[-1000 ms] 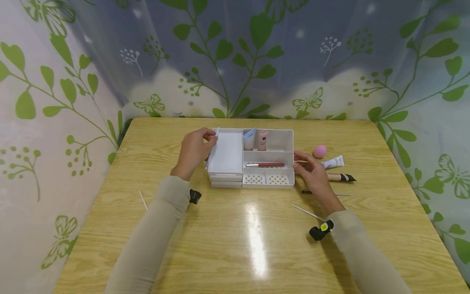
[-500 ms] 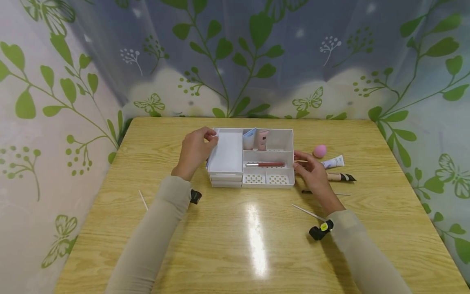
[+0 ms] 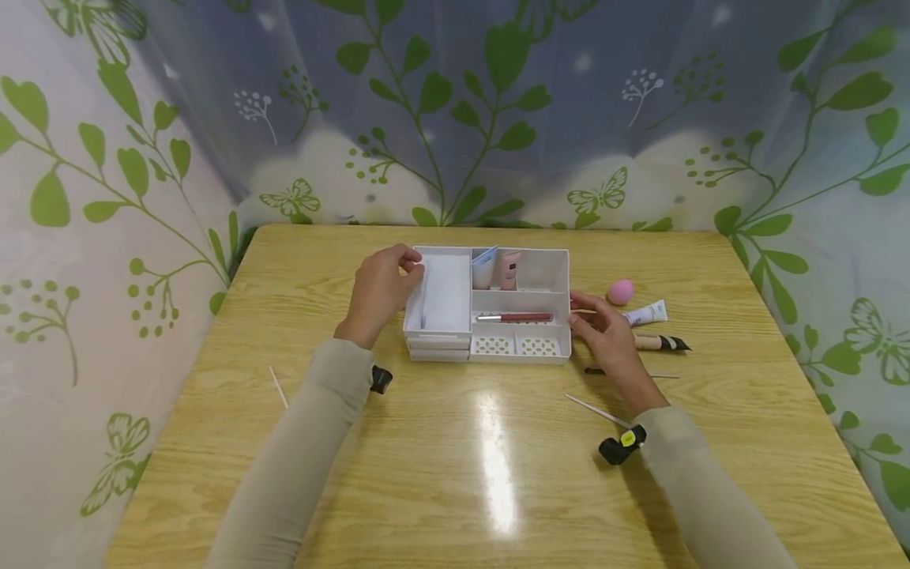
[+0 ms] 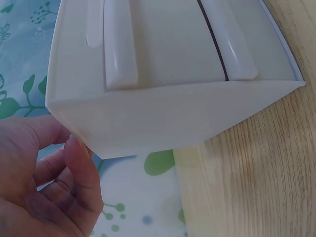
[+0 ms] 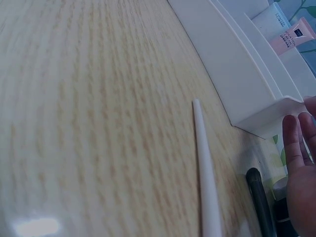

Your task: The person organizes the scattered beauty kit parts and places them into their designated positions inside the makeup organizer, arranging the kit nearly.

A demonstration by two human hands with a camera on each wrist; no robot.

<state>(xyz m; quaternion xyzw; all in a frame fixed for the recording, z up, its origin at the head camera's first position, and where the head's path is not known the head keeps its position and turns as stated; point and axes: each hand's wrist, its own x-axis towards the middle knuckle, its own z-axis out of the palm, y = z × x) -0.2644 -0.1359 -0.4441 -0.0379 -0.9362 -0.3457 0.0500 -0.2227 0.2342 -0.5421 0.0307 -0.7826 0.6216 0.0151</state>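
Behind the table hangs a curtain (image 3: pixel 455 111) printed with green leafy stems, butterflies and white sprigs on a pale blue and white ground. It wraps round three sides.

Next in size is the table (image 3: pixel 498 490) itself, a glossy light wood-grain top with a streak of glare near its middle.

At the centre stands a white plastic organiser (image 3: pixel 529 348), smooth and box-shaped. It has one long compartment on its left, smaller compartments to the right, and two front panels pierced with oval holes. Two squeeze tubes stand in the back compartment, one pale with a blue corner (image 3: pixel 483 269) and one pink (image 3: pixel 508 270). The pink tube carries a small dark label that is too small to read. A slim red-and-silver lip stick (image 3: pixel 513 318) lies in the middle compartment.

Beige sleeves cover both arms. The left hand (image 3: pixel 377 294) touches the organiser's left rear corner, its grip curled at the rim; whether it pinches the rim cannot be told. The right hand (image 3: pixel 603 332) rests with relaxed, nearly straight fingers against the organiser's right wall, grip released.

Right of that hand lie a pink egg-shaped sponge (image 3: pixel 619 292), a white tube (image 3: pixel 645 314), a beige stick with a black cap (image 3: pixel 661 343) and a thin white stick (image 3: pixel 596 411).
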